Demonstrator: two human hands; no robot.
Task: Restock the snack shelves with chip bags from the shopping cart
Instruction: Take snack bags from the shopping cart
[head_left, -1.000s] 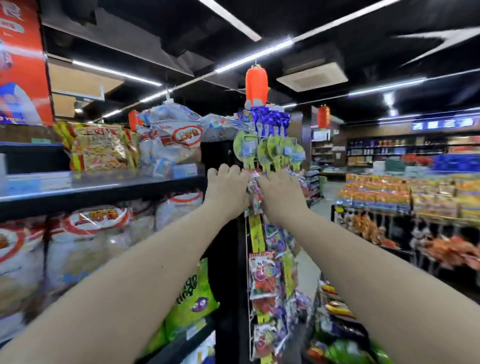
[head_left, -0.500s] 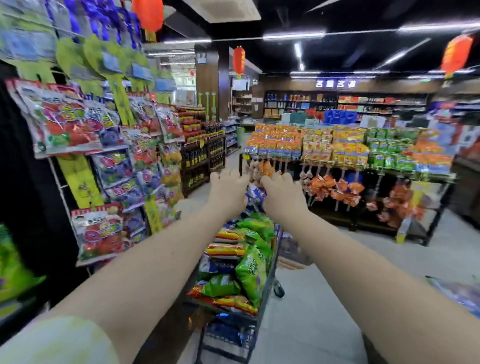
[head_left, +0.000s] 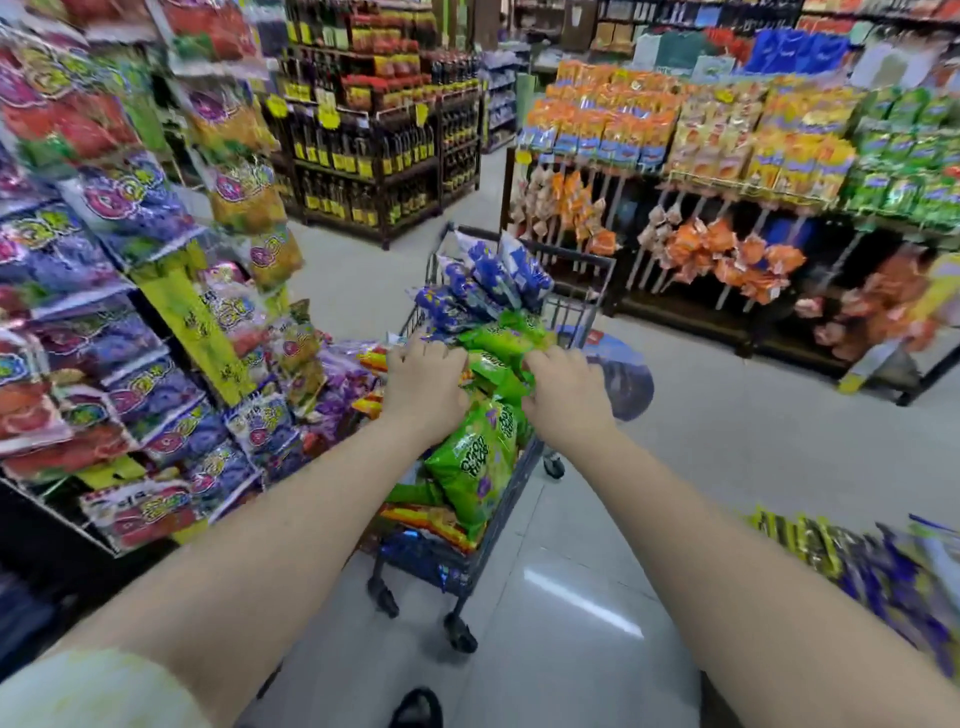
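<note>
A dark wire shopping cart (head_left: 574, 255) stands in the aisle in front of me, heaped with chip bags. Blue bags (head_left: 493, 280) lie at its far end, green bags (head_left: 474, 462) in the middle, and orange-red bags (head_left: 426, 522) low on the near side. My left hand (head_left: 423, 387) and my right hand (head_left: 567, 396) are both down on the top of the heap. Their fingers curl onto the two sides of one green chip bag (head_left: 493, 371) lying between them.
A rack of hanging snack packets (head_left: 156, 312) stands close on my left, almost touching the cart. Across the aisle is a display stand (head_left: 727, 156) of orange and green packs, with bottle shelves (head_left: 374, 156) behind. More packets (head_left: 883, 577) sit at the lower right. Grey tiled floor (head_left: 675, 467) lies right of the cart.
My view swung from the shelf top down and right to the cart. Both hands dropped from shelf height onto the pile, and they now close on a green bag.
</note>
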